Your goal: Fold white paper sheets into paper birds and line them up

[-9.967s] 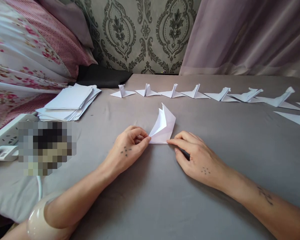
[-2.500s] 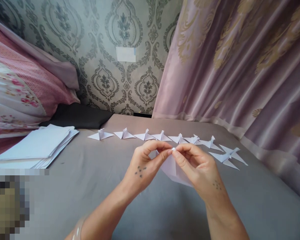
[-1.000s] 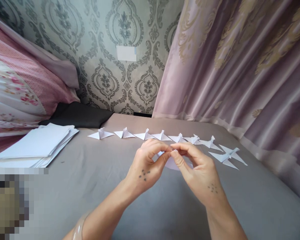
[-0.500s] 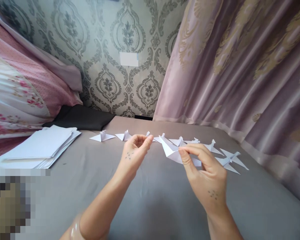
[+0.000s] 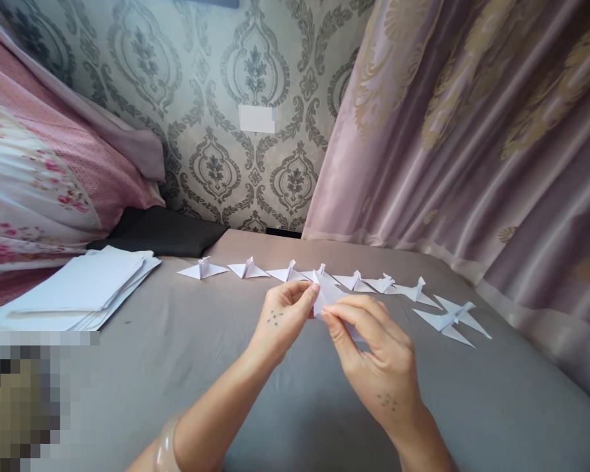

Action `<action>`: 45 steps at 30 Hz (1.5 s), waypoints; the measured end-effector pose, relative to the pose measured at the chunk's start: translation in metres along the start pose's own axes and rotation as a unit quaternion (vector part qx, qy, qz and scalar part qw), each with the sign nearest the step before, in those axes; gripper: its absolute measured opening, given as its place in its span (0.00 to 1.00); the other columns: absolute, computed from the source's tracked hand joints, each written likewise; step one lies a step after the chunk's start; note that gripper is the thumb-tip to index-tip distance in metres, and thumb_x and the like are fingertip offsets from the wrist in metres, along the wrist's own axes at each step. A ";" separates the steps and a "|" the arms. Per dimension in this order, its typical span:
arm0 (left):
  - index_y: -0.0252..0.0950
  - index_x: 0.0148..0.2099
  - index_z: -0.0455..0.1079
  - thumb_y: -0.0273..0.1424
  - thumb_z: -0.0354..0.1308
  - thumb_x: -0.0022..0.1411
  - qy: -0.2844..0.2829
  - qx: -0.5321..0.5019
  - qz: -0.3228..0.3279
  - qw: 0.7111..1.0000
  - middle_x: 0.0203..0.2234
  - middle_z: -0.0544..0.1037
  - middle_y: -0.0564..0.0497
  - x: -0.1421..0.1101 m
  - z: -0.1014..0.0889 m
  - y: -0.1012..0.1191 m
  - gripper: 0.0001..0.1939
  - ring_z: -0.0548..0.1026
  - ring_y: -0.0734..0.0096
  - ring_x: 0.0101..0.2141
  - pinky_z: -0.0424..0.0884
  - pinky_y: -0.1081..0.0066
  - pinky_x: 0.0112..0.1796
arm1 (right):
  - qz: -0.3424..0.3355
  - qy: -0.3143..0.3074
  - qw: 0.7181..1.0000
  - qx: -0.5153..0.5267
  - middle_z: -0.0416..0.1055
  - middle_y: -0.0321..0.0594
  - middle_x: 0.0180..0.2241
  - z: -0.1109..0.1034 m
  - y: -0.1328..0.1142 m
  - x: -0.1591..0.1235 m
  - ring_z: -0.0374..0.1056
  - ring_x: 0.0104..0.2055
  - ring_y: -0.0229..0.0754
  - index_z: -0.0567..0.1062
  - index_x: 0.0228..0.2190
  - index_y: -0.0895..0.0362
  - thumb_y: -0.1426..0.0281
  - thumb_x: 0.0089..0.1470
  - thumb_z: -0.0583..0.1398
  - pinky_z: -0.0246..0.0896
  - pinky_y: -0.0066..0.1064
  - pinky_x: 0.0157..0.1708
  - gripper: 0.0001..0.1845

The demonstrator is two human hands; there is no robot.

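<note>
Between my hands, above the grey surface, is a folded white paper piece [image 5: 327, 296]. My left hand [image 5: 288, 318] pinches its left edge between thumb and fingers. My right hand [image 5: 376, 344] grips its lower right side, thumb against the bent fingers, and covers part of it. Behind my hands stands a row of white folded paper birds with spread wings, among them one at the left end [image 5: 202, 269] and one in the middle [image 5: 291, 272]. At the right, a flatter paper bird [image 5: 447, 320] lies apart from my right hand.
A stack of white paper sheets [image 5: 78, 282] lies at the left, before a folded black cloth [image 5: 167, 233]. A floral pink and white fabric [image 5: 54, 164] hangs at the left. Patterned wallpaper [image 5: 216, 118] and a mauve curtain [image 5: 423, 151] border the grey surface [image 5: 216, 314].
My hands have come together. The left hand, empty before, has moved right and now pinches the paper piece. My right hand has moved left with it, and the view has shifted slightly.
</note>
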State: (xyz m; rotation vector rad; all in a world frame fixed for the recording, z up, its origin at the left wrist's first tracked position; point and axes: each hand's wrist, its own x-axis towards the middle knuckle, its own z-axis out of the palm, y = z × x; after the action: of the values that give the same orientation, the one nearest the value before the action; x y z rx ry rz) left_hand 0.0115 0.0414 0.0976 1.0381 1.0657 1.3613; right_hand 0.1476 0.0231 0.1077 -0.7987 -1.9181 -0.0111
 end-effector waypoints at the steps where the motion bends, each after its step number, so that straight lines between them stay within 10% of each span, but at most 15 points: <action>1: 0.30 0.34 0.76 0.35 0.60 0.59 -0.004 -0.004 0.001 1.000 0.23 0.74 0.53 -0.001 0.001 0.000 0.12 0.69 0.76 0.27 0.68 0.77 0.30 | 0.001 -0.002 1.000 0.001 0.73 0.38 0.32 0.000 0.000 0.000 0.68 0.36 0.37 0.74 0.34 0.57 0.81 0.52 0.61 0.63 0.34 0.38 0.08; 18: 0.39 0.54 0.72 0.36 0.52 0.67 -0.188 0.170 0.152 0.955 0.38 0.80 0.50 -0.013 0.000 -0.001 0.16 0.75 0.68 0.36 0.70 0.70 0.42 | 0.205 0.057 0.976 0.044 0.74 0.33 0.32 -0.010 0.006 0.001 0.70 0.36 0.35 0.77 0.31 0.53 0.71 0.54 0.62 0.65 0.27 0.38 0.03; 30: 0.36 0.42 0.79 0.36 0.60 0.61 0.003 0.110 0.121 0.987 0.29 0.81 0.50 -0.009 0.002 0.003 0.12 0.74 0.69 0.30 0.69 0.75 0.31 | 0.105 0.098 0.986 -0.079 0.74 0.38 0.34 -0.021 0.004 0.003 0.70 0.38 0.38 0.77 0.34 0.56 0.74 0.55 0.61 0.66 0.32 0.41 0.05; 45: 0.38 0.46 0.77 0.33 0.57 0.64 -0.071 0.101 0.141 0.982 0.39 0.82 0.50 -0.011 0.007 0.000 0.12 0.77 0.65 0.41 0.72 0.71 0.44 | 0.082 0.068 0.990 -0.097 0.73 0.39 0.34 0.001 0.005 -0.002 0.69 0.37 0.39 0.77 0.36 0.55 0.75 0.56 0.60 0.65 0.34 0.39 0.07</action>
State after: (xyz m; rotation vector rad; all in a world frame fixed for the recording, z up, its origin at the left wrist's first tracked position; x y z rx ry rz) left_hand 0.0188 0.0306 0.0985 1.4589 0.9916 1.3979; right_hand 0.1499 0.0263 0.1045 -1.0587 -1.7353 -0.1502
